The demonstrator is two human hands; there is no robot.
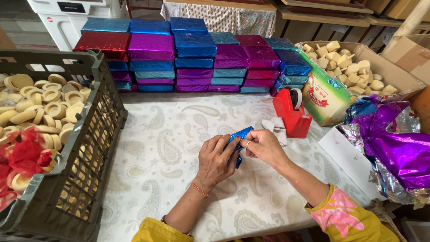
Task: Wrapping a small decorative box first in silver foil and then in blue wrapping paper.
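While my left hand (218,160) and my right hand (264,147) close around it together, most of the small blue foil-wrapped piece (238,134) is hidden; only its upper end and a sliver below my left fingers show, so I cannot make out its full shape. It sits between both hands, just above the paisley tablecloth (165,148), near the middle of the table. My left fingers are curled over it from the near side, my right fingers pinch its foil from the other side, and a ring shows on one of them.

At my left, the dark plastic crate (96,134) is cut off by the frame edge; it holds pale round rings (49,96) and some red netting (24,157), and its far contents are hard to tell. Along the back, stacked flat packages in shiny foil (197,58) stand in rows: blue, purple, red and teal. Just to the right of my hands a red tape dispenser (291,112) stands, with white scraps beside it. Behind it an open cardboard box (329,98), printed green and white with a red emblem on its side, is filled with pale blocks (345,65). At far right, crumpled purple and silver foil sheets (394,148) pile up, partly out of view. My yellow sleeves (354,224) are cut off at the bottom.
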